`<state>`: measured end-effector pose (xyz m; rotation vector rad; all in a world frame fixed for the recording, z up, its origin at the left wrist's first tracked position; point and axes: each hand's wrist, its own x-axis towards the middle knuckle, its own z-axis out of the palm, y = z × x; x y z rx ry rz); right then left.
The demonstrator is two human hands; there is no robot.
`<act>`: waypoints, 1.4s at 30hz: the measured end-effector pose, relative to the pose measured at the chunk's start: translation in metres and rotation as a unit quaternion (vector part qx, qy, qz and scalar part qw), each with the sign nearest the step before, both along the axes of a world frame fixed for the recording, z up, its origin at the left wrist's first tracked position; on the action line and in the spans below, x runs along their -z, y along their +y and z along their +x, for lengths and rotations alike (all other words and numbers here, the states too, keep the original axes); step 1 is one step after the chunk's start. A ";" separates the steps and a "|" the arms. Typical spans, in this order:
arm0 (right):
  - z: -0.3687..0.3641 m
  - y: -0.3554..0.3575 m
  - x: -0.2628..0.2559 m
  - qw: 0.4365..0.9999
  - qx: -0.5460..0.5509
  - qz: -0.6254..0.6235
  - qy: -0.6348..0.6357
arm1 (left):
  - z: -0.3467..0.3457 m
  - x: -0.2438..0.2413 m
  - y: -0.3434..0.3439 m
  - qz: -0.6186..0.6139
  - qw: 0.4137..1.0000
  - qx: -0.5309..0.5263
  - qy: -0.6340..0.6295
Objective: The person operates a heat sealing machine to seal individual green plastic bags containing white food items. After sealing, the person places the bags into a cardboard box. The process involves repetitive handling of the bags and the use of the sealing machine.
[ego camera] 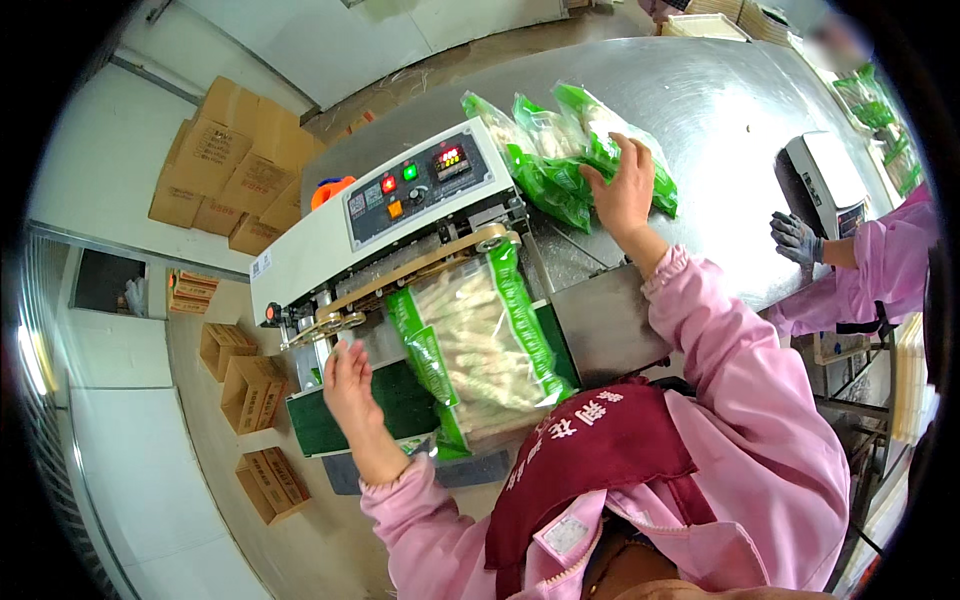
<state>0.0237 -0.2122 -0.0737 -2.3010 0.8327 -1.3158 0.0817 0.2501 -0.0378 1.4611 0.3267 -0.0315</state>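
A continuous band sealer point(375, 217) with lit buttons stands before me. A clear and green plastic bag of pale, stick-like food point(480, 345) hangs with its top edge at the sealing band, its body over the green conveyor belt point(360, 409). My left hand point(351, 386) is raised beside the outlet end of the sealer, fingers apart from the bag and holding nothing. My right hand point(624, 187) reaches over several filled bags lying on the steel table, its spread fingertips at the nearest green-edged bag point(664, 191); whether they press on it is unclear.
The steel table point(712, 90) curves away behind the bags. At right, a co-worker's gloved hand point(796, 238) is near a white scale point(825, 180). Stacked cartons point(217, 150) stand beyond the sealer; open cartons point(253, 394) sit on the floor at left. An orange object point(330, 193) is behind the sealer.
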 end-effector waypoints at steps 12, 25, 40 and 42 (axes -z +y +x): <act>-0.050 -0.116 -0.071 0.931 -0.208 0.192 -0.229 | -0.059 -0.087 -0.068 -0.004 0.983 0.174 -0.057; -0.157 0.004 -0.156 0.700 -0.284 0.581 -0.305 | -0.080 -0.085 -0.238 -0.236 0.892 0.381 -0.063; -0.096 -0.036 -0.015 0.915 -0.141 0.375 -0.050 | -0.025 0.035 -0.251 -0.086 0.968 0.195 0.130; -0.085 -0.035 -0.006 0.920 -0.109 0.376 -0.027 | -0.021 0.043 -0.248 -0.067 0.971 0.188 0.131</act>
